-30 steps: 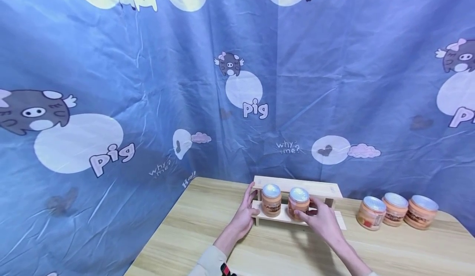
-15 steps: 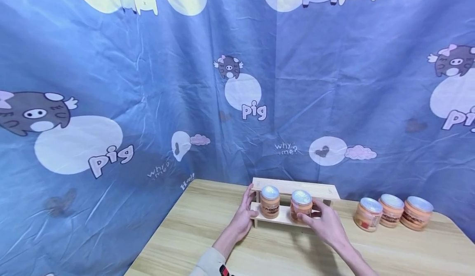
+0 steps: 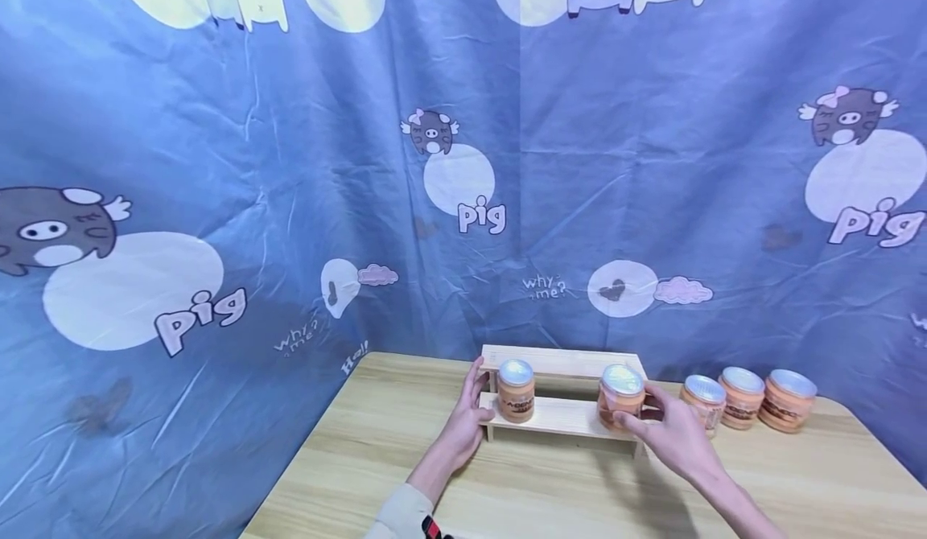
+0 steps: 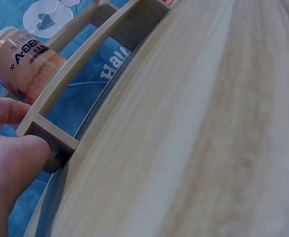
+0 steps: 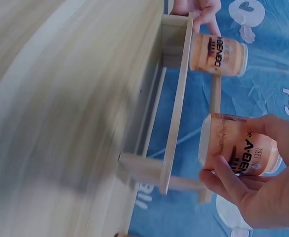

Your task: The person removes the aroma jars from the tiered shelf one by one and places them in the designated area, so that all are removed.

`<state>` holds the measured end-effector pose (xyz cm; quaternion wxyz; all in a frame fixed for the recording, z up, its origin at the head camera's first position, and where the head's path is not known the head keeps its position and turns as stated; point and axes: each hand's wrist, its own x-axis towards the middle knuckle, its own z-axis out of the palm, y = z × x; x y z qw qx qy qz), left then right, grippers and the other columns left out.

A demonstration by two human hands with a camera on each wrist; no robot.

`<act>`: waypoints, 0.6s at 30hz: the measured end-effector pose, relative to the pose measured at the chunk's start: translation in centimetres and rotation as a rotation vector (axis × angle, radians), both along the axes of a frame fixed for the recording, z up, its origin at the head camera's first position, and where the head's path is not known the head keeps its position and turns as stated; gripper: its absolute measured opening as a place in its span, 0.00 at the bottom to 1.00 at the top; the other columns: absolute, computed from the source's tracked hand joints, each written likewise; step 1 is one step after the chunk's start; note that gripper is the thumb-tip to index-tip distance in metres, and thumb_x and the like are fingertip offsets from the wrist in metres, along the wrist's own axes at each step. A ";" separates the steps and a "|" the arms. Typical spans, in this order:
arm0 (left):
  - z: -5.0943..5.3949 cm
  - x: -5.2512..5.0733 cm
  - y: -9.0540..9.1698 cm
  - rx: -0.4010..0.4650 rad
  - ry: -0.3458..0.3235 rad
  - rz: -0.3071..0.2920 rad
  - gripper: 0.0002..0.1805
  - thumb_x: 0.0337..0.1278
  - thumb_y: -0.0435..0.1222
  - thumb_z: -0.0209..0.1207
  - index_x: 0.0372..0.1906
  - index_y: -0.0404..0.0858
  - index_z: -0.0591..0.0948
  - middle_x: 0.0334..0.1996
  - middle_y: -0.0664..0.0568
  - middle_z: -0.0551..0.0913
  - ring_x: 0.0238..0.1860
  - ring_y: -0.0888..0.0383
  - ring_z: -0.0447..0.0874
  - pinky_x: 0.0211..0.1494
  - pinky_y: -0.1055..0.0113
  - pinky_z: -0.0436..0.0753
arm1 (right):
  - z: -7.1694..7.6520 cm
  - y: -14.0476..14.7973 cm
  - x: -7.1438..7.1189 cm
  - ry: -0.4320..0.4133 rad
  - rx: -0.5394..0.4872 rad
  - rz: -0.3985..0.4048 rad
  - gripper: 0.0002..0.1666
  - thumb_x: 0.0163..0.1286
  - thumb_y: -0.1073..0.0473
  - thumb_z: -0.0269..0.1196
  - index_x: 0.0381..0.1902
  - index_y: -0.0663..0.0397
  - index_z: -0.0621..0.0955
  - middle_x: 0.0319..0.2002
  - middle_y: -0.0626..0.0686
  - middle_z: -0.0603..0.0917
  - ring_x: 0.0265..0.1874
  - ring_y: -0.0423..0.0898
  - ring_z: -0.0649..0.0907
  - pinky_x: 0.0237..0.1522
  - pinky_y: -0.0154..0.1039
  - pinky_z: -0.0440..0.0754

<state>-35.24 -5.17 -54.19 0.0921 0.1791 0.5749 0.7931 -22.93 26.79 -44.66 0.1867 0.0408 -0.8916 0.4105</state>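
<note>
- Nearby, at six o'clock on a dial centred on a two-step wooden rack (image 3: 568, 416), lay a wood-grain tabletop (image 3: 550, 495).
- At four o'clock, a person's right hand (image 3: 677, 434) grasped the held jar (image 3: 618, 398), orange with a silvery lid, between thumb and fingers.
- At eight o'clock, the left hand (image 3: 460, 426) gripped the rack's end, thumb and fingers about the lower step's corner, seemingly to steady it.
- At three o'clock, the held jar was roughly upright above the lower step's end; the right wrist view showed its base raised off the wood.
- At nine o'clock, a standing jar (image 3: 516, 394) rested on that same step.
- Judging by this, the step in hand was positioning the held jar; the next move called for level lowering, then loosening the fingers without nudging the rack.
- Farther out at three o'clock, three more jars (image 3: 741, 400) stood close together on the tabletop, one partly hidden by the right hand.
- At twelve o'clock, a blue curtain (image 3: 348, 121) printed with pigs hung behind.
</note>
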 end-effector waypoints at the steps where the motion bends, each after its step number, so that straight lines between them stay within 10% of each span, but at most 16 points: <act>1: -0.1 0.0 0.0 0.001 -0.001 0.003 0.60 0.46 0.15 0.49 0.82 0.64 0.51 0.81 0.38 0.39 0.78 0.39 0.25 0.70 0.30 0.30 | 0.0 0.4 0.2 -0.003 -0.001 -0.001 0.39 0.61 0.53 0.75 0.62 0.73 0.75 0.48 0.69 0.85 0.43 0.61 0.87 0.37 0.40 0.86; 12: -0.3 0.2 -0.2 0.017 -0.022 0.009 0.60 0.47 0.14 0.48 0.82 0.64 0.50 0.81 0.41 0.39 0.79 0.42 0.25 0.68 0.28 0.29 | -1.0 5.3 2.4 0.032 0.090 -0.070 0.35 0.62 0.55 0.75 0.59 0.73 0.76 0.46 0.72 0.85 0.41 0.63 0.87 0.35 0.38 0.84; 18: -0.1 0.2 0.0 0.034 -0.030 -0.013 0.59 0.49 0.15 0.48 0.81 0.66 0.51 0.82 0.42 0.38 0.79 0.43 0.24 0.65 0.25 0.27 | -3.3 8.6 4.0 0.008 0.104 -0.149 0.37 0.62 0.52 0.75 0.59 0.71 0.76 0.47 0.70 0.85 0.36 0.41 0.85 0.33 0.27 0.76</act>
